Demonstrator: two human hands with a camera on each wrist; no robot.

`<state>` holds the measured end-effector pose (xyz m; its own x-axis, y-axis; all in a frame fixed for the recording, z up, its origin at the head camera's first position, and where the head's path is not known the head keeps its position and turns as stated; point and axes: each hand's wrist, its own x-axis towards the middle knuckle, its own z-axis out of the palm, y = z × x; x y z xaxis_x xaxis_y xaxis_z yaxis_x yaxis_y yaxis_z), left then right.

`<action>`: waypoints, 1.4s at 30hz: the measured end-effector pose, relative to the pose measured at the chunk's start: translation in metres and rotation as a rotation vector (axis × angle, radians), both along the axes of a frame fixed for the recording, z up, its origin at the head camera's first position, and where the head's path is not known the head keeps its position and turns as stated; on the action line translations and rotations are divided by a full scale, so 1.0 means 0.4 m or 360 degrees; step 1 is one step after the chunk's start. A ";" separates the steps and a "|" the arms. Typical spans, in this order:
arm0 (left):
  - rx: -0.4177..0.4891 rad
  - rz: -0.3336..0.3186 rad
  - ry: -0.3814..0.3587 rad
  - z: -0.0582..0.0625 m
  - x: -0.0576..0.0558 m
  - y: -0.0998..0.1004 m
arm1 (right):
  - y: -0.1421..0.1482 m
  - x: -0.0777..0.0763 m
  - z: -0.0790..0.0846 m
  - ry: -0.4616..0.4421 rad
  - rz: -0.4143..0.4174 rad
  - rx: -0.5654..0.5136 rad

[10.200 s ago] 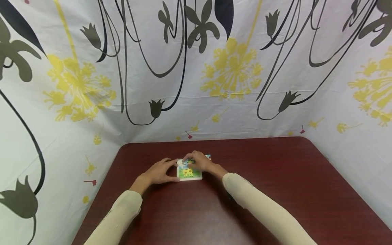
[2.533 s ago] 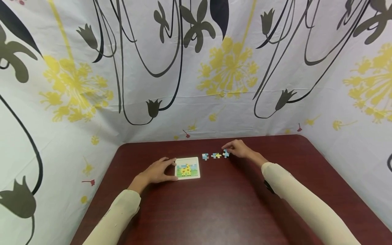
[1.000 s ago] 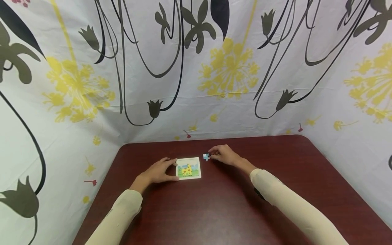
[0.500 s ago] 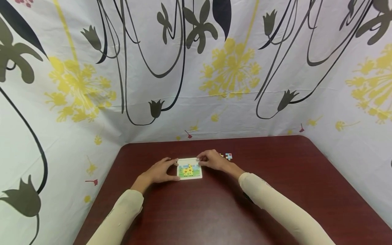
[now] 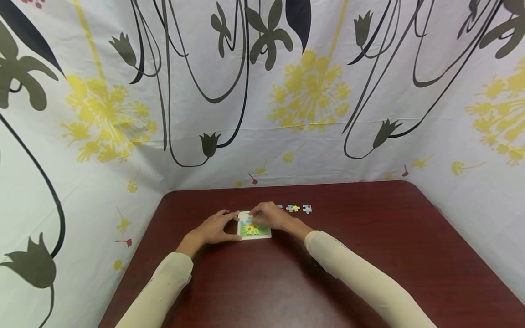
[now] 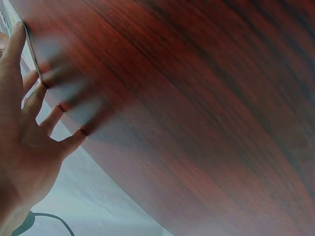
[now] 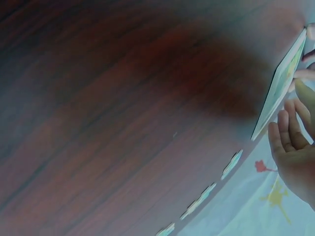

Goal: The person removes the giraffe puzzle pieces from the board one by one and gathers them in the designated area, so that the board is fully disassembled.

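The left hand, spread wide, touches the puzzle board near the far edge of the table; whether the right hand over it pinches anything, I cannot tell. 3 puzzle pieces lie rightward.

The left hand and right hand are working in a small table nook screened with cloth; whether it is sitting inside a home or somewhere else, I cannot tell. Pale printed cloth is hanging beyond the grip and well out to either side of it, closing in three sides, and wrinkles are marking it as fabric. Grey-green tulips and yellow blossoms are decorating it like a household curtain. Beneath the grip, a glossy red-brown table is spreading, its rounded far corners lying beyond and outside both hands; the wrist views are showing streaked wood grain.
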<state>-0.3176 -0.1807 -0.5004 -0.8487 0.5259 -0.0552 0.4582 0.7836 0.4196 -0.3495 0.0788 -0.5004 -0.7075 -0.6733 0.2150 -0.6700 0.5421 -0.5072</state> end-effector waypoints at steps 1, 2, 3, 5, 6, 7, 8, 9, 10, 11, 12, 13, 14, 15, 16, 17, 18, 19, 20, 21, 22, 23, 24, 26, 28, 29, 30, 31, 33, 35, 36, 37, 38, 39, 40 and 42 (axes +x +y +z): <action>-0.0002 0.0000 0.0001 0.000 0.001 0.000 | -0.006 0.000 -0.001 0.0007 0.0005 0.0019; -0.0001 -0.0001 0.0001 0.000 0.001 -0.001 | -0.012 0.001 -0.002 0.0014 0.0011 0.0044; 0.0000 -0.0002 0.0003 0.000 0.000 -0.001 | -0.017 0.001 -0.003 0.0024 0.0012 0.0070; 0.0000 0.0001 -0.0001 0.000 0.001 -0.001 | -0.025 0.002 -0.005 0.0045 0.0015 0.0139; 0.0002 0.0001 -0.0004 0.000 0.001 -0.002 | -0.028 0.002 -0.005 0.0055 0.0018 0.0167; 0.0004 0.0001 -0.0003 0.001 0.002 -0.002 | -0.031 0.002 -0.006 0.0065 0.0018 0.0198; 0.0007 0.0001 -0.0007 0.002 0.002 -0.002 | -0.033 0.002 -0.007 0.0075 0.0023 0.0217; 0.0005 0.0001 -0.0008 0.002 0.002 -0.002 | -0.036 0.002 -0.006 0.0080 0.0027 0.0229; 0.0003 0.0002 -0.0010 0.004 0.003 -0.002 | -0.038 0.002 -0.006 0.0079 0.0034 0.0234; 0.0003 0.0002 -0.0010 0.004 0.003 -0.002 | -0.040 0.002 -0.005 0.0075 0.0042 0.0229; -0.0001 0.0003 -0.0008 0.004 0.003 -0.002 | -0.042 0.002 -0.004 0.0065 0.0048 0.0223; -0.0003 0.0004 -0.0007 0.005 0.002 -0.002 | -0.044 0.003 -0.002 0.0058 0.0052 0.0214; -0.0004 0.0005 -0.0006 0.005 0.002 -0.002 | -0.045 0.003 -0.001 0.0051 0.0057 0.0203; -0.0005 0.0004 -0.0004 0.004 0.001 -0.002 | -0.046 0.004 0.001 0.0043 0.0056 0.0195; -0.0004 0.0004 -0.0004 0.004 0.000 -0.001 | -0.047 0.005 0.002 0.0036 0.0053 0.0187; -0.0005 0.0003 -0.0005 0.004 0.000 -0.001 | -0.048 0.005 0.003 0.0030 0.0048 0.0183; -0.0004 0.0003 -0.0006 0.004 0.000 -0.001 | -0.049 0.006 0.003 0.0021 0.0040 0.0176; -0.0001 0.0001 -0.0006 0.003 0.000 -0.001 | -0.049 0.008 0.003 0.0015 0.0031 0.0168; 0.0003 0.0000 -0.0008 0.003 -0.001 0.000 | -0.049 0.008 0.002 0.0002 0.0018 0.0160; 0.0004 0.0000 -0.0010 0.003 -0.001 0.000 | -0.049 0.009 0.001 -0.0016 0.0003 0.0156; 0.0005 0.0001 -0.0010 0.003 -0.001 0.000 | -0.050 0.010 -0.001 -0.0033 -0.0013 0.0150; 0.0002 0.0001 -0.0008 0.002 -0.002 -0.001 | -0.050 0.010 -0.002 -0.0047 -0.0031 0.0144; 0.0002 0.0003 -0.0006 0.000 -0.002 -0.002 | -0.050 0.011 -0.004 -0.0060 -0.0047 0.0138; -0.0004 0.0003 -0.0007 -0.002 -0.003 -0.003 | -0.051 0.012 -0.008 -0.0095 -0.0078 0.0122; -0.0013 0.0002 -0.0006 -0.003 -0.003 -0.003 | -0.051 0.014 -0.011 -0.0117 -0.0095 0.0094; -0.0018 0.0002 -0.0007 -0.003 -0.003 -0.003 | -0.050 0.016 -0.012 -0.0125 -0.0099 0.0073; -0.0019 0.0002 -0.0011 -0.003 -0.003 -0.003 | -0.049 0.017 -0.012 -0.0130 -0.0097 0.0052; -0.0020 0.0001 -0.0013 -0.002 -0.002 -0.002 | -0.048 0.018 -0.013 -0.0135 -0.0096 0.0028; -0.0013 0.0004 -0.0014 -0.001 -0.001 -0.002 | -0.046 0.021 -0.014 -0.0135 -0.0090 -0.0002; -0.0004 0.0003 -0.0018 0.000 0.000 -0.001 | -0.044 0.023 -0.017 -0.0132 -0.0091 -0.0017; 0.0001 0.0002 -0.0017 0.000 0.000 0.000 | -0.043 0.023 -0.018 -0.0132 -0.0094 -0.0022; 0.0007 0.0000 -0.0013 0.000 0.000 0.000 | -0.042 0.024 -0.020 -0.0136 -0.0098 -0.0028; 0.0012 0.0000 -0.0011 0.000 0.000 0.000 | -0.041 0.024 -0.022 -0.0135 -0.0100 -0.0031; 0.0013 -0.0001 -0.0010 0.000 0.001 0.000 | -0.040 0.024 -0.024 -0.0131 -0.0102 -0.0037; 0.0015 0.0000 -0.0010 0.000 0.001 0.000 | -0.039 0.024 -0.026 -0.0129 -0.0103 -0.0043; 0.0020 0.0000 -0.0007 0.001 0.002 0.000 | -0.038 0.025 -0.028 -0.0125 -0.0102 -0.0061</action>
